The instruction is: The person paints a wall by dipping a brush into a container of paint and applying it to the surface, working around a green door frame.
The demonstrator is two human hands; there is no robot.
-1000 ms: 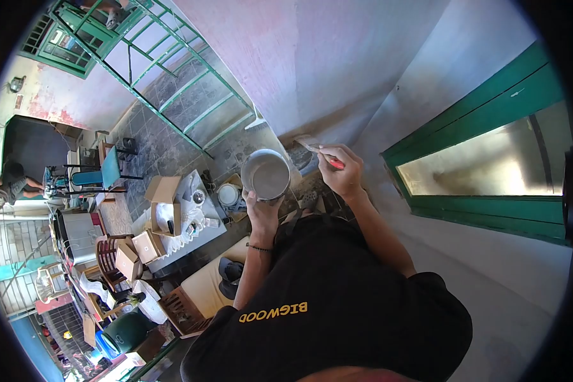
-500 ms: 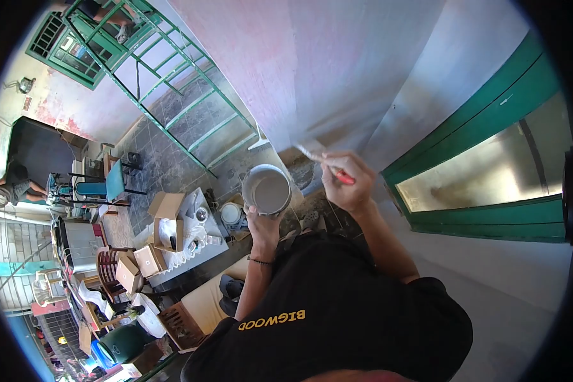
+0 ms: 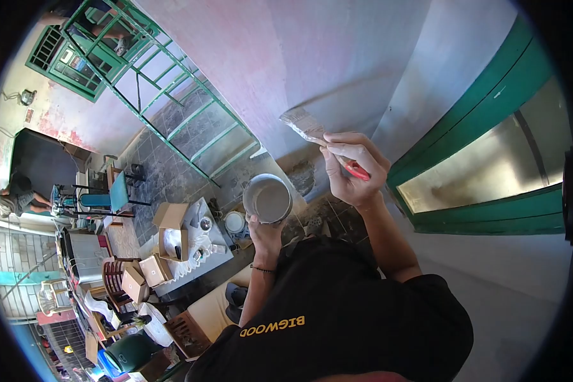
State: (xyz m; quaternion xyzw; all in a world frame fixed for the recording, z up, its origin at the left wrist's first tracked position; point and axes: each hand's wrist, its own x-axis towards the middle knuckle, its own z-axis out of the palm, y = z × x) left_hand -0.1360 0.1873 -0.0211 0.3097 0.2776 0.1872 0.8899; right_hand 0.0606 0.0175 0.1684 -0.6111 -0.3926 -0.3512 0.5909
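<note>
Head view: green scaffold, open carton left of bucket, green frame right; left hand grips bucket, right hand closed around brush.

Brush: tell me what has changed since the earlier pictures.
The brush has moved up along the wall, away from the brown patch low on it. Nothing was taken hold of or let go: the right hand still holds the brush, the left hand the pot.
</note>
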